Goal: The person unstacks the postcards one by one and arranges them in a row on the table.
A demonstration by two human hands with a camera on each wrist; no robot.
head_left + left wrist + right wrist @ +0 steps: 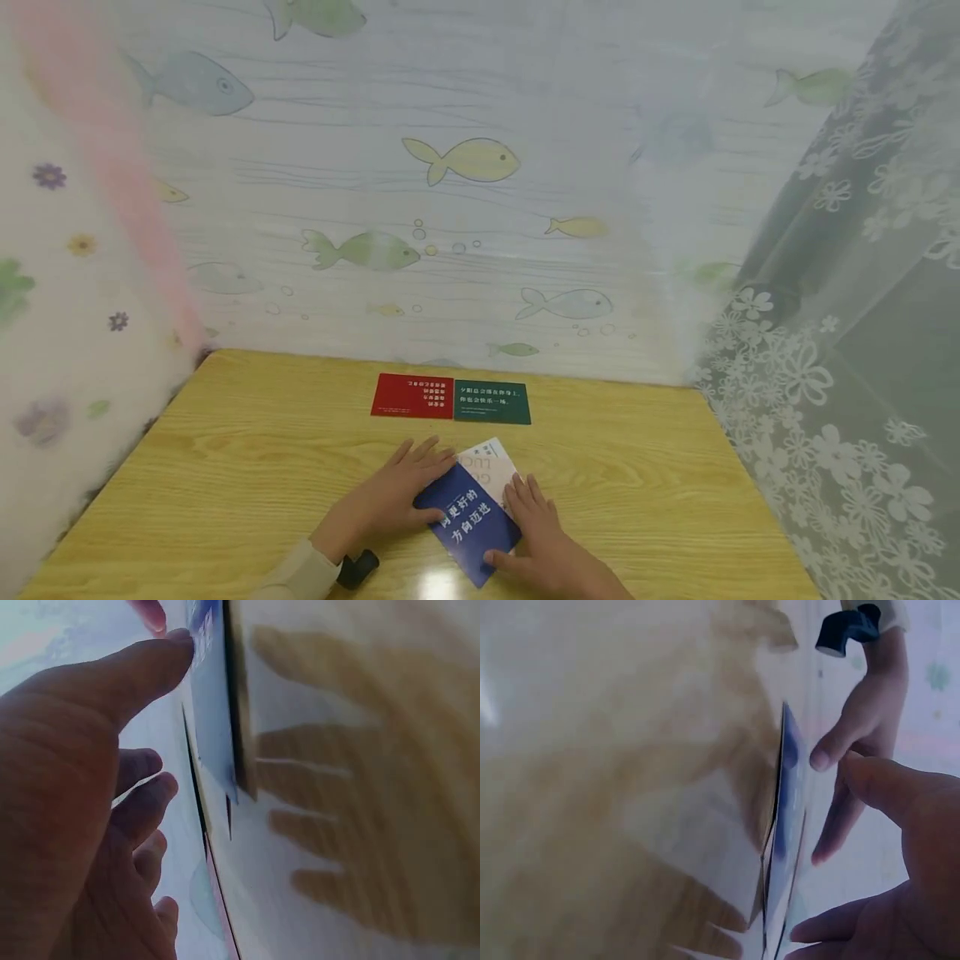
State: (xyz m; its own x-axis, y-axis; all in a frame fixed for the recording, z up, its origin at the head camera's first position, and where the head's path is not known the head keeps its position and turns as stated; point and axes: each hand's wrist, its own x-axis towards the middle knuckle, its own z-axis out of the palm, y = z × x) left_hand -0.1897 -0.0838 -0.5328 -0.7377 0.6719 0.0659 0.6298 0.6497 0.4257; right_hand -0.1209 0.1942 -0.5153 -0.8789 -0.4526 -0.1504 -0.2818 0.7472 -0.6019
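A blue card (471, 540) with white lettering lies tilted on top of a pale card (495, 467) with pink letters, near the front of the table. Much of the pale card is covered. My left hand (396, 493) spreads over the upper left edge of the blue card, its thumb (154, 671) extended toward the lettering. On the opposite side, my right hand (542, 537) has its fingers along the pale card's right edge and its thumb at the blue card's lower right. Both hands have fairly straight fingers. From the right wrist, the cards (786, 817) appear edge-on.
Farther back on the wooden table (285, 433), a red card (401, 396) and a dark green card (491, 402) lie side by side. A curtain with fish (480, 158) hangs behind the table, and lace fabric (847, 450) hangs at the right. A black wrist device (358, 570) sits at the left sleeve.
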